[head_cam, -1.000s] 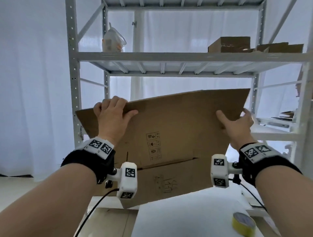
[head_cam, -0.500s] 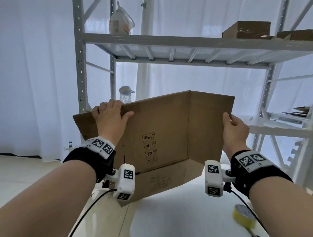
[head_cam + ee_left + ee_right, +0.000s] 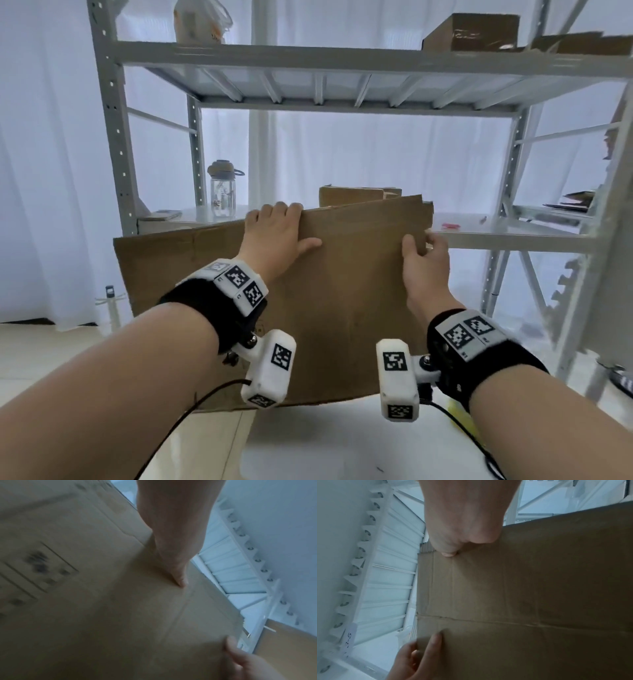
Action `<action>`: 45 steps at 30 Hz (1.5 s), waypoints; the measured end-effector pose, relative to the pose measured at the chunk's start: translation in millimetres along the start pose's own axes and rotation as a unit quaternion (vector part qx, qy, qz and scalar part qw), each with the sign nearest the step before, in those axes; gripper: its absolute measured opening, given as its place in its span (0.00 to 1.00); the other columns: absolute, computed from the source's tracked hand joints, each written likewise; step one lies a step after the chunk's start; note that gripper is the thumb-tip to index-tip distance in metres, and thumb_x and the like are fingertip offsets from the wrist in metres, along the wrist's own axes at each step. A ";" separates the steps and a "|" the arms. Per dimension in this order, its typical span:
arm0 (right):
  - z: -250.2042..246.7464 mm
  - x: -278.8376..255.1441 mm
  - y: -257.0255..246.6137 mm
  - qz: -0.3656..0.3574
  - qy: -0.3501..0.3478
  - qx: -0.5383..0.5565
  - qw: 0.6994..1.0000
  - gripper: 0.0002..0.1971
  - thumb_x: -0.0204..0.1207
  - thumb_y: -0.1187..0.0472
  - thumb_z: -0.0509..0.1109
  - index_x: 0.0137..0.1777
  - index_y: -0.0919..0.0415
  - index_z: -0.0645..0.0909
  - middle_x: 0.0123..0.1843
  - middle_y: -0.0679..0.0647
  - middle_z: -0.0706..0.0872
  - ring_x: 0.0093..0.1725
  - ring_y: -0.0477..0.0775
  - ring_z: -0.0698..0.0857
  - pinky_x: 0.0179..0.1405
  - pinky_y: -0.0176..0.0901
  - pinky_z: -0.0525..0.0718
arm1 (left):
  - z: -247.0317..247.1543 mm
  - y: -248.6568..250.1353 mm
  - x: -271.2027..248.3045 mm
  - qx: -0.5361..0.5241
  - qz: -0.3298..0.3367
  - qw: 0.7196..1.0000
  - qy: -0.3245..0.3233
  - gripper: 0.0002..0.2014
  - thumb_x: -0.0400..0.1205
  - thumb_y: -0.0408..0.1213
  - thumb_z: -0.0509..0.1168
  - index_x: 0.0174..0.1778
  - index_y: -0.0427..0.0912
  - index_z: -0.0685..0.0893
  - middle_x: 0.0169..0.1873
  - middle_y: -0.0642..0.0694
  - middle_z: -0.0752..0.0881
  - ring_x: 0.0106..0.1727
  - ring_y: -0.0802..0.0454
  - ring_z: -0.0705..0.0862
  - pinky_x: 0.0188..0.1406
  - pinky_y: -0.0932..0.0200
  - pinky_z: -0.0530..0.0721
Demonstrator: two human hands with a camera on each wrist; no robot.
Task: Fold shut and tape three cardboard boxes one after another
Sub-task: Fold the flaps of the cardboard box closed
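— Cardboard box [image 3: 342,291] status, where is it?

— Centre of the head view, held upright and still flattened, its lower edge over a white table [image 3: 342,442] at the bottom of the frame. A printed handling mark shows blurred on it at the left of the left wrist view.

— What are my hands doing?

— My left hand [image 3: 279,236] has its fingers hooked over the top edge, thumb pressed flat on the near face. My right hand [image 3: 423,260] pinches the right-hand edge, thumb on the near face, fingers wrapped behind. Both are clamped on the cardboard box.

— Confirmed from the wrists?

— The right wrist view shows the right thumb [image 3: 448,550] pressing the panel near its corner, with the left hand at the bottom left gripping an edge.

— Anything behind?

— A grey metal shelving rack [image 3: 113,137] fills the background. On its middle shelf, centre left, stands a clear water bottle [image 3: 222,195]; another brown carton [image 3: 356,195] peeks just above the held cardboard. On the top shelf, upper right, sits a small brown box [image 3: 479,32]; upper left, a bagged item [image 3: 202,20] I cannot identify.
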State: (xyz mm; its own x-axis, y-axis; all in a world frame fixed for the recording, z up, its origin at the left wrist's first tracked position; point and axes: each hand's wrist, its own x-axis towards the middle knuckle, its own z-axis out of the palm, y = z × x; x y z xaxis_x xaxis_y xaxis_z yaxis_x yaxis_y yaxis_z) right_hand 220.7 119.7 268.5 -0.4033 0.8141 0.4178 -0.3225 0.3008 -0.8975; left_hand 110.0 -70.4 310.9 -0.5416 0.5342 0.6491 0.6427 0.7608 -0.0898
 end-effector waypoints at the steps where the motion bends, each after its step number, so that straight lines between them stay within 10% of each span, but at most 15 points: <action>1: 0.0 -3.2 4.3 0.014 -0.010 -0.012 1.000 0.10 0.83 0.55 0.63 0.62 0.54 0.73 0.57 0.52 0.81 0.52 0.51 0.80 0.53 0.43 0.77 | 4.9 4.0 -2.5 -0.006 -0.003 1.000 -0.025 0.33 0.81 0.64 0.54 0.73 0.43 0.67 0.68 0.41 0.74 0.69 0.40 0.71 0.69 0.42 0.66; 11: -28.8 -32.7 83.5 0.103 -0.092 -0.106 0.985 0.10 0.86 0.53 0.60 0.60 0.57 0.75 0.57 0.51 0.82 0.56 0.53 0.81 0.59 0.49 0.80 | 96.4 4.7 -66.1 -0.111 0.001 0.969 -0.222 0.37 0.82 0.60 0.57 0.83 0.52 0.51 0.82 0.45 0.59 0.79 0.40 0.62 0.76 0.42 0.62; 20: -60.8 -18.9 134.1 0.140 0.045 -0.149 0.978 0.23 0.77 0.39 0.66 0.59 0.57 0.71 0.50 0.49 0.78 0.51 0.53 0.77 0.53 0.47 0.72 | 136.6 51.5 -83.3 -0.101 0.131 0.971 -0.171 0.33 0.85 0.57 0.55 0.84 0.54 0.52 0.83 0.51 0.58 0.82 0.49 0.56 0.80 0.49 0.53; 31: -53.7 -4.0 148.9 0.077 -0.072 -0.341 0.934 0.19 0.83 0.51 0.65 0.61 0.68 0.79 0.60 0.62 0.82 0.60 0.61 0.79 0.61 0.50 0.74 | 171.0 31.5 -90.8 -0.095 0.082 0.966 -0.225 0.28 0.85 0.56 0.56 0.79 0.48 0.65 0.79 0.47 0.64 0.77 0.44 0.65 0.75 0.46 0.64; 36: -44.3 -11.8 165.8 0.093 0.014 -0.286 0.954 0.22 0.78 0.39 0.64 0.40 0.60 0.78 0.49 0.59 0.81 0.48 0.59 0.79 0.55 0.52 0.76 | 163.8 15.6 -83.8 -0.096 0.034 0.970 -0.221 0.40 0.77 0.68 0.58 0.81 0.52 0.56 0.82 0.46 0.56 0.82 0.44 0.55 0.78 0.39 0.53; 45: -17.4 14.0 111.5 -0.041 0.026 -0.215 0.975 0.17 0.74 0.60 0.68 0.27 0.56 0.66 0.36 0.54 0.72 0.38 0.53 0.70 0.37 0.38 0.68 | 98.5 36.0 -28.1 -0.120 0.209 0.931 -0.272 0.42 0.78 0.62 0.63 0.84 0.56 0.50 0.84 0.53 0.50 0.83 0.48 0.53 0.80 0.46 0.53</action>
State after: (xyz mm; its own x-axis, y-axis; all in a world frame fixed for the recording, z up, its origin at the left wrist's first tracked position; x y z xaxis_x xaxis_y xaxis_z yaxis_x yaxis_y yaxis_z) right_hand 194.1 173.2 171.8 -0.3436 0.7995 0.4927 0.0422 0.5373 -0.8423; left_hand 94.9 -21.7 215.0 -0.3686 0.9230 0.1103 0.9267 0.3742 -0.0343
